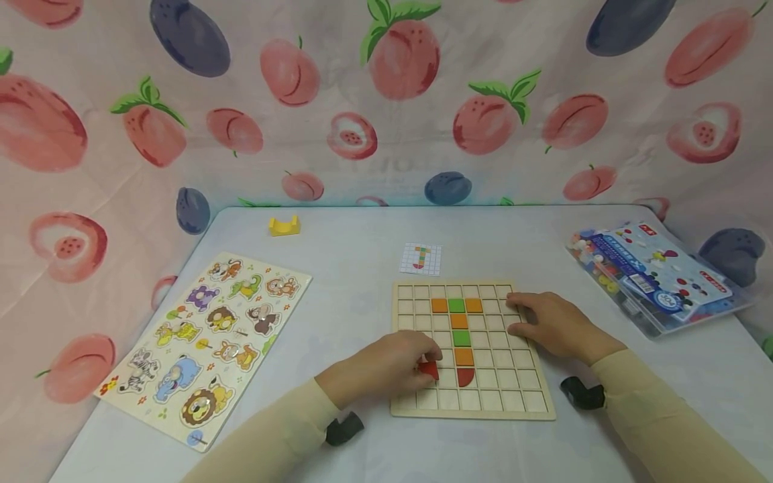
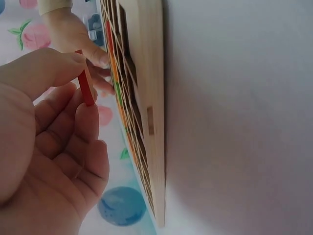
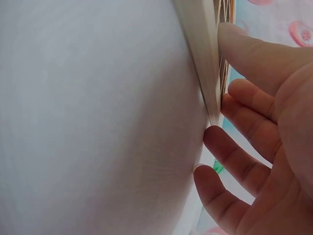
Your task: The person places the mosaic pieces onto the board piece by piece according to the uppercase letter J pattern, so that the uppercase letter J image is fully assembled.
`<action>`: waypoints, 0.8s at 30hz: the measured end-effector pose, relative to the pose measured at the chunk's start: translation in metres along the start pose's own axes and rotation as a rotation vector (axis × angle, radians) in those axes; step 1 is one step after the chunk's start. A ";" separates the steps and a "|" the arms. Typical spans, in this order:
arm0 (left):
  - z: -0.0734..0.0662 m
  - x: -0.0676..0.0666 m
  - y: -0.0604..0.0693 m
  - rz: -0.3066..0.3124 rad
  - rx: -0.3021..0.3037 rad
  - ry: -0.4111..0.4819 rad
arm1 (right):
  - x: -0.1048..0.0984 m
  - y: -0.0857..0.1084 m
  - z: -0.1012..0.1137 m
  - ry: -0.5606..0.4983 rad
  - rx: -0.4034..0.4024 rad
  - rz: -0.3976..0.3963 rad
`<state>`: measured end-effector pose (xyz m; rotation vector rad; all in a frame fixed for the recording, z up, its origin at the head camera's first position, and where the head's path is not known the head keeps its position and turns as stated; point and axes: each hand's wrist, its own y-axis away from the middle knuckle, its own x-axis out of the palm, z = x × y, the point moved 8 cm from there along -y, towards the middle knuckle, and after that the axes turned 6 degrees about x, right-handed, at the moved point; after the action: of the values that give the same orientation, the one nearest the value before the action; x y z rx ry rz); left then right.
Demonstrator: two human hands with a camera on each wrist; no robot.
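My left hand point(image 1: 392, 365) pinches a small red tile point(image 1: 429, 369) between thumb and fingertip over the left part of a wooden grid board point(image 1: 501, 400). In the left wrist view the red tile point(image 2: 86, 81) is tilted on edge, apart from the board. Set in the board's cells are orange and green squares, among them a green square point(image 1: 461, 338), above a rounded red piece point(image 1: 466, 377). My right hand point(image 1: 558, 325) rests at the board's right edge; its thumb and fingers are loosely bent there in the right wrist view. Behind the board lies a pattern card point(image 1: 421, 259).
An animal puzzle board point(image 1: 208, 342) lies on the left of the white table. A yellow block point(image 1: 284, 226) sits at the back left. At the right stands a clear plastic box point(image 1: 661, 275) of colourful pieces. Fruit-print cloth point(image 1: 398, 147) hangs behind the table.
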<state>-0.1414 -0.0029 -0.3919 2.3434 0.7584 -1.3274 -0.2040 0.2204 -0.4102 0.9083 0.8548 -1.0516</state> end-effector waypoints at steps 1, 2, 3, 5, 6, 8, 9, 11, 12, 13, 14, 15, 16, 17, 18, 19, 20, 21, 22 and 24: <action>-0.001 0.000 -0.001 -0.002 0.008 -0.010 | 0.000 0.000 0.000 0.000 0.000 0.000; -0.002 0.001 -0.002 -0.005 0.018 -0.021 | 0.000 0.000 0.000 0.000 0.002 0.002; -0.003 0.001 -0.003 -0.008 0.024 -0.028 | 0.000 0.000 0.000 0.000 0.003 0.003; -0.005 0.002 -0.004 -0.012 0.034 -0.040 | 0.000 0.000 0.000 -0.001 0.007 0.007; -0.006 0.003 -0.005 -0.013 0.039 -0.045 | 0.000 0.000 0.001 -0.002 0.008 0.008; -0.007 0.005 -0.007 -0.014 0.049 -0.053 | 0.000 0.000 0.001 -0.005 0.004 0.007; -0.008 0.005 -0.007 -0.013 0.054 -0.058 | 0.000 0.001 0.001 -0.006 0.004 0.008; -0.010 0.007 -0.009 -0.011 0.064 -0.062 | -0.001 0.001 0.001 -0.008 0.004 0.006; -0.011 0.007 -0.009 -0.009 0.068 -0.063 | -0.001 0.001 0.001 -0.007 0.003 0.006; -0.012 0.008 -0.010 -0.007 0.072 -0.068 | -0.001 0.001 0.001 -0.007 0.003 0.005; -0.012 0.009 -0.010 -0.005 0.074 -0.072 | 0.000 0.001 0.001 -0.005 0.004 0.006; -0.013 0.009 -0.011 -0.002 0.076 -0.078 | 0.000 0.001 0.001 -0.004 0.005 0.006; -0.013 0.010 -0.012 0.000 0.077 -0.081 | 0.000 0.001 0.001 -0.003 0.005 0.006; -0.014 0.011 -0.013 0.001 0.077 -0.086 | 0.000 0.001 0.001 -0.003 0.004 0.005; -0.013 0.011 -0.013 0.003 0.073 -0.086 | 0.000 0.001 0.001 -0.002 0.003 0.004; -0.014 0.012 -0.014 0.004 0.073 -0.090 | 0.000 0.001 0.001 -0.003 0.003 0.004; -0.014 0.013 -0.015 0.004 0.072 -0.093 | 0.000 0.001 0.001 -0.003 0.003 0.003; -0.014 0.013 -0.015 0.005 0.071 -0.096 | -0.001 0.001 0.001 -0.003 0.004 0.002; -0.014 0.014 -0.016 0.005 0.071 -0.098 | -0.001 0.001 0.001 -0.003 0.003 0.001; -0.014 0.015 -0.017 0.006 0.072 -0.102 | -0.001 0.001 0.001 -0.003 0.004 0.001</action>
<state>-0.1354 0.0224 -0.3983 2.3096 0.6837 -1.4826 -0.2032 0.2197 -0.4089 0.9097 0.8499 -1.0540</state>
